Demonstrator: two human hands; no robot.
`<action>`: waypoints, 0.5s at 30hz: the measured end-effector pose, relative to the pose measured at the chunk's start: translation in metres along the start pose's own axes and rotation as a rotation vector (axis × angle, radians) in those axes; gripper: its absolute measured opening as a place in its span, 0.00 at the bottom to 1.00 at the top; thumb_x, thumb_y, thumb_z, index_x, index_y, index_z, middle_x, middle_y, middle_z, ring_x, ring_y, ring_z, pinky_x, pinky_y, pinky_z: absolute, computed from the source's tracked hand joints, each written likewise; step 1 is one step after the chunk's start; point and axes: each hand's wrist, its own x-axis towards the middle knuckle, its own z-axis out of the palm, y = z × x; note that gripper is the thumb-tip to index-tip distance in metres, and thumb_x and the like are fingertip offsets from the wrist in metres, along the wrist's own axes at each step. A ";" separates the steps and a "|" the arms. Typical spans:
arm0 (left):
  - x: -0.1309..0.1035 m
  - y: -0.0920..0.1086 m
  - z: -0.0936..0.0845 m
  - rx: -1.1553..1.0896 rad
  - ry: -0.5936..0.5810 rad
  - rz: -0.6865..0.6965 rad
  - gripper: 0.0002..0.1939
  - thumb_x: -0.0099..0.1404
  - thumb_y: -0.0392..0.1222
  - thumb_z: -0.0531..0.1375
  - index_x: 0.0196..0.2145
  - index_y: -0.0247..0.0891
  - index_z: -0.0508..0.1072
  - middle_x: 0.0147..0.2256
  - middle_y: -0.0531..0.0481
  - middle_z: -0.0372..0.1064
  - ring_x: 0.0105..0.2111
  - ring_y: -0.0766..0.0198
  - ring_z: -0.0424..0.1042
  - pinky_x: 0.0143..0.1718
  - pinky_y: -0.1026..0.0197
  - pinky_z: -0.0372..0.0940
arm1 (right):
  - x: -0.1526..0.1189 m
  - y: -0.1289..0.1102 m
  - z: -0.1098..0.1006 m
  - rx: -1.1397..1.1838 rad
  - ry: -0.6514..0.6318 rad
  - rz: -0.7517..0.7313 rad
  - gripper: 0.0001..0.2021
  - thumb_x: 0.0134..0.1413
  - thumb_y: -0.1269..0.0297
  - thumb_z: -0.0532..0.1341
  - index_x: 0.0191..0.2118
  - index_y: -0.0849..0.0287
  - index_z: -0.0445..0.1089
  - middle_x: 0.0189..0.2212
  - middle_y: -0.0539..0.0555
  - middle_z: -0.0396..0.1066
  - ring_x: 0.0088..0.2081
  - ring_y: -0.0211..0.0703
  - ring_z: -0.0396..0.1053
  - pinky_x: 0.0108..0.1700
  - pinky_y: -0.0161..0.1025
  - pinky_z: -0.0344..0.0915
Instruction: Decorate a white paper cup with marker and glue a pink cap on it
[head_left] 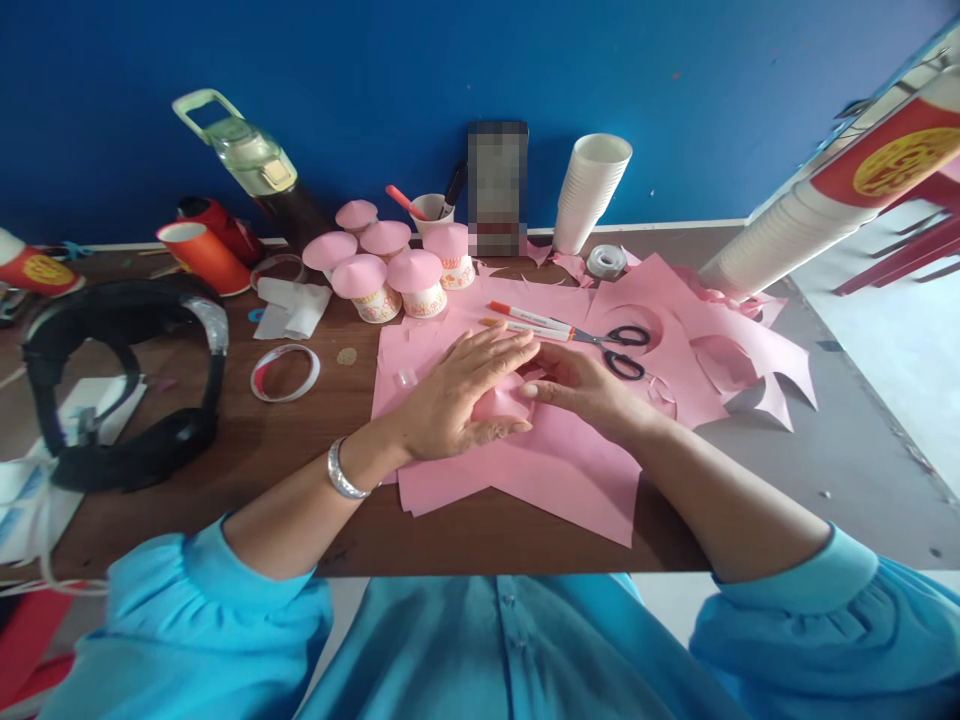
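Observation:
Between my two hands is a pink paper cone (501, 400), partly hidden by my fingers. My left hand (461, 395) curves over it from the left, with the thumb along its near side. From the right, my right hand (589, 395) grips its edge between thumb and fingers. Beneath lie sheets of pink paper (570, 485). Just beyond my fingers rest an orange-capped marker (536, 322) and scissors (619, 350) with black handles. Several patterned paper cups with pink cone tops (418, 285) stand behind to the left.
At the back stand a blurred-out upright rectangle (498, 190), stacked white cups (592, 190) and a tape roll (606, 262). A tall cup stack (795, 235) leans at right. Left are a bottle (251, 160), a tape ring (313, 375) and a black headset-like strap (142, 455). Cut pink scraps (757, 365) lie right.

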 end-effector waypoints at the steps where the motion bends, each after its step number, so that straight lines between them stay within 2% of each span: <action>1: 0.001 0.001 -0.001 -0.006 -0.004 -0.001 0.45 0.73 0.56 0.65 0.78 0.47 0.49 0.74 0.36 0.58 0.77 0.42 0.53 0.76 0.31 0.54 | 0.000 0.002 0.002 -0.001 -0.005 0.009 0.31 0.58 0.41 0.73 0.59 0.56 0.75 0.52 0.59 0.79 0.51 0.51 0.76 0.53 0.49 0.76; 5: 0.003 0.002 -0.002 -0.052 -0.001 0.004 0.42 0.73 0.52 0.66 0.77 0.49 0.52 0.72 0.37 0.63 0.76 0.44 0.57 0.75 0.30 0.55 | -0.001 0.008 0.005 0.020 -0.025 0.051 0.29 0.60 0.41 0.71 0.58 0.57 0.75 0.52 0.59 0.80 0.52 0.52 0.77 0.52 0.49 0.77; 8: 0.003 0.001 -0.002 -0.069 -0.002 0.006 0.42 0.73 0.51 0.66 0.77 0.49 0.54 0.72 0.37 0.64 0.75 0.45 0.59 0.75 0.30 0.56 | 0.000 0.010 0.005 0.049 -0.009 0.039 0.29 0.57 0.41 0.72 0.55 0.57 0.76 0.51 0.60 0.80 0.52 0.53 0.78 0.52 0.49 0.77; 15: 0.003 0.003 -0.003 -0.072 -0.030 -0.045 0.40 0.72 0.53 0.67 0.75 0.49 0.57 0.72 0.38 0.64 0.76 0.43 0.57 0.74 0.29 0.57 | -0.001 0.002 0.002 0.011 -0.010 0.032 0.24 0.61 0.44 0.71 0.54 0.56 0.78 0.49 0.59 0.82 0.51 0.53 0.79 0.55 0.52 0.76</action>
